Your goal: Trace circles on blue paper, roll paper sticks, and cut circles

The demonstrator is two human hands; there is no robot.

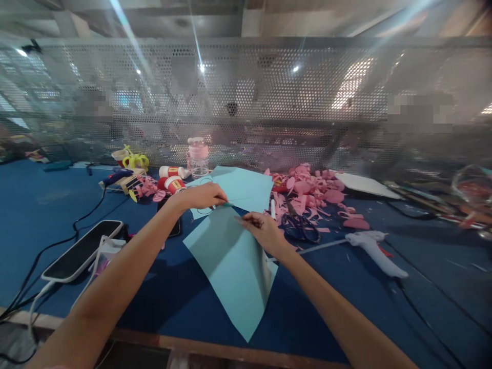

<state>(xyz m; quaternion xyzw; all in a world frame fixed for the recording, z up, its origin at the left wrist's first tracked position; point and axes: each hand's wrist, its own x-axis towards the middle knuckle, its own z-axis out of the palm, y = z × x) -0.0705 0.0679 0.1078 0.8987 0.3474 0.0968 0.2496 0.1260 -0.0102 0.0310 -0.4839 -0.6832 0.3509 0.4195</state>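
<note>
Over a blue work table [49, 205], both my hands meet on light blue paper. My left hand [205, 196] is closed, pinching the top edge of a light blue sheet [230, 261] that droops toward me, half folded. My right hand [263, 230] is also closed, gripping the same sheet's upper right edge. A second light blue sheet [242, 187] lies flat just behind the hands, with a drawn circle showing by my left hand.
Dark scissors [300, 228] and a white glue gun [374, 246] lie to the right. A pile of pink cut scraps [315, 192] sits behind them. Glue bottles [172, 182], a clear jar [199, 156] and a phone-like device [82, 250] with cables are at the left. A perforated metal screen [246, 97] backs the table.
</note>
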